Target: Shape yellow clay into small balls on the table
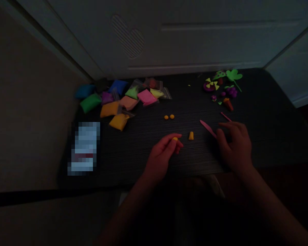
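Observation:
Between the thumb and fingers of my left hand (162,155) is a small piece of yellow-orange modelling clay (175,139), mostly covered by the fingers. To its right, a yellow clay piece with a narrower top (191,136) stands on the dark table. Two small orange clay balls (169,117) lie a little farther back. My right hand (234,145) hovers over or rests at the handle end of a pink clay knife (207,128), fingers apart; whether it touches the knife I cannot tell. A thin pink tool (226,116) lies just beyond those fingers.
Several bags of coloured clay (118,122) lie at the back left. A blurred-out phone-like object (84,148) is at the left edge. Finished-looking clay pieces, among them a purple grape bunch (231,91) and a green leaf shape (233,76), sit back right. A white panel (195,44) stands behind the table.

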Motion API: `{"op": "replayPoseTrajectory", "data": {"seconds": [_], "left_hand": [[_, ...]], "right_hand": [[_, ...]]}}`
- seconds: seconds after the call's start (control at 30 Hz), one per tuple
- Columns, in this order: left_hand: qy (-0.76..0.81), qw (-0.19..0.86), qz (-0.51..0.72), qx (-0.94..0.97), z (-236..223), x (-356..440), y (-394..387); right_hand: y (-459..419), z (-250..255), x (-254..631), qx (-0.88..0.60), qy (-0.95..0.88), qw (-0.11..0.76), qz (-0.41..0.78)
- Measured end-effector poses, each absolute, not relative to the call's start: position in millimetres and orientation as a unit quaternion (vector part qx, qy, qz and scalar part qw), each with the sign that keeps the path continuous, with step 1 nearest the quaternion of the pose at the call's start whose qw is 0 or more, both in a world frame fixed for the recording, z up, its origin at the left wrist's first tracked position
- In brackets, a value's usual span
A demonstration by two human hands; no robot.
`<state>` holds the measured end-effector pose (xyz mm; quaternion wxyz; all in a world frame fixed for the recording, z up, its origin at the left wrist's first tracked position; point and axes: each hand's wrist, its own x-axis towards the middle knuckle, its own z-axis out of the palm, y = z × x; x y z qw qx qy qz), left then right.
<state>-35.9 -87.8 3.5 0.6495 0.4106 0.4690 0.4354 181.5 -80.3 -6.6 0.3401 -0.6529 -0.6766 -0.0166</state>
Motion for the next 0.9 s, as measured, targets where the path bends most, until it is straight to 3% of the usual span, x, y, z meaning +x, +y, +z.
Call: {"op": "replayPoseTrajectory", "data": {"seconds": [0.23, 0.5, 0.7, 0.9], "left_hand": [[0.438, 0.682, 0.488, 0.325, 4, -42, -94], [0.358, 0.809, 0.422, 0.197, 20, -22, -113], [0.331, 0.798, 0.501, 0.046, 16, -25, -113], [0.342, 0.788, 0.505, 0.083, 17, -18, -115]], "right_hand": [[-89, -5, 173, -0.624, -0.669, 0.404, -0.006], [-89, 29, 105, -0.476, -0.717, 0.488, 0.145], [-85, 37, 87, -0.443, -0.707, 0.522, 0.174], [-92, 34, 85, -0.424, -0.71, 0.527, 0.196]]}}
